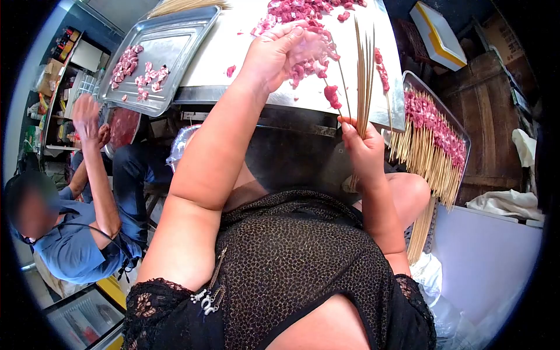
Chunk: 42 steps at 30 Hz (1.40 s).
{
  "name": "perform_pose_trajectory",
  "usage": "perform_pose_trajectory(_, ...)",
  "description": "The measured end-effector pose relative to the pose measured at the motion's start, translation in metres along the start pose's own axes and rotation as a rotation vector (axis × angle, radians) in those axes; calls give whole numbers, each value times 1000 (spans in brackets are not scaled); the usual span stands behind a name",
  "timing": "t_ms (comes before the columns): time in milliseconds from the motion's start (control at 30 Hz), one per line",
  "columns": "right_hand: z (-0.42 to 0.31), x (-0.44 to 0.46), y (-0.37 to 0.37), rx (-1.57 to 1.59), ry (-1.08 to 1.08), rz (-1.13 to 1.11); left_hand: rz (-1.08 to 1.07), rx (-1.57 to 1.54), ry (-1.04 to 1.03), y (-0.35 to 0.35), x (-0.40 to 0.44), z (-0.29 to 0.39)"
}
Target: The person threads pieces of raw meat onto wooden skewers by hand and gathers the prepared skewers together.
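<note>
My right hand [366,150] is closed around a bundle of thin bamboo skewers [365,81], their points upward. One skewer leans out to the left, with pieces of red meat [332,96] threaded on it. Over the white work table [204,73], my left hand [273,57] is at the cut meat [306,70]; its fingers are smeared by motion, and whether they hold a piece cannot be made out. A larger heap of raw meat chunks [300,10] lies at the far side. One loaded skewer [382,73] rests on the table right of the bundle.
On the right, a tray [465,140] holds many meat skewers [434,125]. A metal tray [182,44] with meat pieces stands left, bare skewers [186,6] behind it. A co-worker in a blue shirt [79,245] sits at left, one hand raised. A white-and-yellow box [437,35] is far right.
</note>
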State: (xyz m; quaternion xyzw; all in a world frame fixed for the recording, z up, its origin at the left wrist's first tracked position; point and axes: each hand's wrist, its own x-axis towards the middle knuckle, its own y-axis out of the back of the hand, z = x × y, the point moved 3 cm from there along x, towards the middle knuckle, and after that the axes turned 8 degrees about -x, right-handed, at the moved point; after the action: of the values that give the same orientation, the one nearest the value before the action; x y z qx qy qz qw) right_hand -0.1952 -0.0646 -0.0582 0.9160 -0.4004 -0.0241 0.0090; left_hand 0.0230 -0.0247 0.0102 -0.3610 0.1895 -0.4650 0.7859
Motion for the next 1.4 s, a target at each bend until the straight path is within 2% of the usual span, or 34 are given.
perform_pose_trajectory(100,5,-1,1,7,7,5,77,85,8,0,1,-1)
perform_pose_trajectory(400,7,-4,-9,33,1,27,131,-60,8,0,-2,-13)
perform_pose_trajectory(500,4,-3,-8,-16,2,29,121,-60,16,5,0,-12)
perform_pose_trajectory(567,2,-2,-5,-50,-2,29,42,-35,109,5,0,-8)
perform_pose_trajectory(767,-8,0,-5,81,-72,-34,-42,-93,174,0,0,-5)
perform_pose_trajectory(833,-5,0,-8,236,-168,-100,-47,-62,152,-2,0,-6)
perform_pose_trajectory(933,-9,-1,-6,305,-235,-143,-75,-33,163,-2,2,-6)
perform_pose_trajectory(1067,-12,-2,-9,323,-235,-126,-75,-45,197,-8,0,-6)
perform_pose_trajectory(1167,-9,-2,-12,253,-123,-71,-27,-27,156,-17,-5,-4)
perform_pose_trajectory(1200,-10,-3,-13,105,-16,16,-25,-28,156,-12,-2,-5)
perform_pose_trajectory(1233,-12,-4,-12,-43,91,102,-94,-20,182,-8,0,-6)
perform_pose_trajectory(1267,-10,-3,-12,-43,89,102,-164,-11,208,-6,2,-7)
perform_pose_trajectory(1333,-13,-1,-13,-125,197,124,-165,-16,197,-3,4,-10)
perform_pose_trajectory(1367,-17,-2,-14,-125,196,123,-165,-20,185,-3,4,-10)
perform_pose_trajectory(1400,-20,-3,-15,-13,78,69,-163,-21,184,-2,5,-10)
